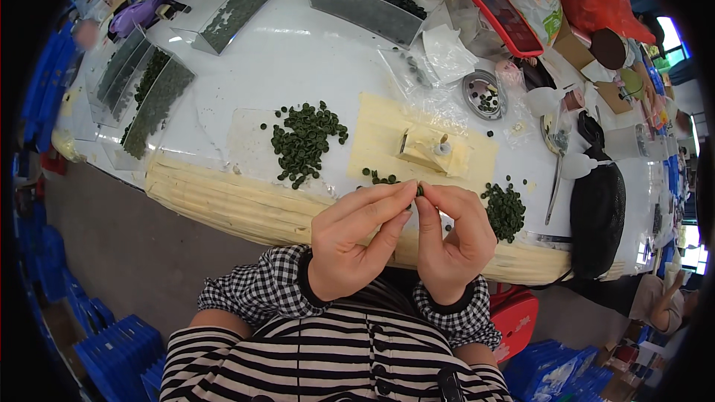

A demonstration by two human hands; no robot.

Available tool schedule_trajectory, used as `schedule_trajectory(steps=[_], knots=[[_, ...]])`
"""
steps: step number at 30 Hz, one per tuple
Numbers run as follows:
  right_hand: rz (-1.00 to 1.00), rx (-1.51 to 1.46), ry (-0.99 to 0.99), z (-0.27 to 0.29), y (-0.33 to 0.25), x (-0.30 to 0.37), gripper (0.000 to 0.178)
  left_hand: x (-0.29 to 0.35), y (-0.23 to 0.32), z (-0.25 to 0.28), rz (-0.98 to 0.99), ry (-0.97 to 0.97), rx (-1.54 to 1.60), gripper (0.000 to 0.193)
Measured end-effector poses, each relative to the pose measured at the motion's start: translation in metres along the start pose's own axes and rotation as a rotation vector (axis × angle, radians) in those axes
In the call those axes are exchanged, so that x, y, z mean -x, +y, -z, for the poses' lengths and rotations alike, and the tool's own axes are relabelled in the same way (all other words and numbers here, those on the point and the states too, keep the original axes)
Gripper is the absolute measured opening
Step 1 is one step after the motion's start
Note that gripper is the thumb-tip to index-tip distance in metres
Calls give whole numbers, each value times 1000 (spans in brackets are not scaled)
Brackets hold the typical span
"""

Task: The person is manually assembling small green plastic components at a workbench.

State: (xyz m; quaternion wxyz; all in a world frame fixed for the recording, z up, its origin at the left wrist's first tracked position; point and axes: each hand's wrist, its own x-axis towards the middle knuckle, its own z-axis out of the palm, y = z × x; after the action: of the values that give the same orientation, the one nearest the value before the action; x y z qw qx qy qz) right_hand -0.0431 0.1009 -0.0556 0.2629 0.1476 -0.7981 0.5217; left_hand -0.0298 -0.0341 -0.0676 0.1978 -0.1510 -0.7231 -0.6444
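My left hand (348,232) and my right hand (456,232) meet above the table's near edge, both with thumb and forefinger pinched. Between their fingertips is a small dark green round piece (420,191), mostly covered by the fingers. Another dark bit shows by my left thumb tip, too small to name. Beyond the hands stands a small tape-covered block (433,152) with a short peg on top, on a yellow taped patch (365,130). A large heap of green pieces (307,141) lies to the left, a smaller heap (505,212) to the right of my right hand.
Clear trays of dark pieces (372,1) stand at the back and left. A red-cased phone (497,13) leans at the back right. Nearer are a round metal dish (482,95), tweezers-like metal tool (555,186) and black mesh pouch (598,212). Yellow padding (216,197) lines the table's front edge.
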Motion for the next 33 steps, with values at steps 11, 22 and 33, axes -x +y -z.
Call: schedule_trajectory(steps=[11, 22, 33], knots=[[106, 127, 24, -3, -3, -4, 19, 0, 2, -1, -116, -24, -129, 35], [545, 374, -79, 10, -2, -8, 27, 6, 20, 12, 210, -156, 251, 37], [788, 491, -299, 25, 2, -23, 26, 11, 19, 7, 344, -90, 469, 36]])
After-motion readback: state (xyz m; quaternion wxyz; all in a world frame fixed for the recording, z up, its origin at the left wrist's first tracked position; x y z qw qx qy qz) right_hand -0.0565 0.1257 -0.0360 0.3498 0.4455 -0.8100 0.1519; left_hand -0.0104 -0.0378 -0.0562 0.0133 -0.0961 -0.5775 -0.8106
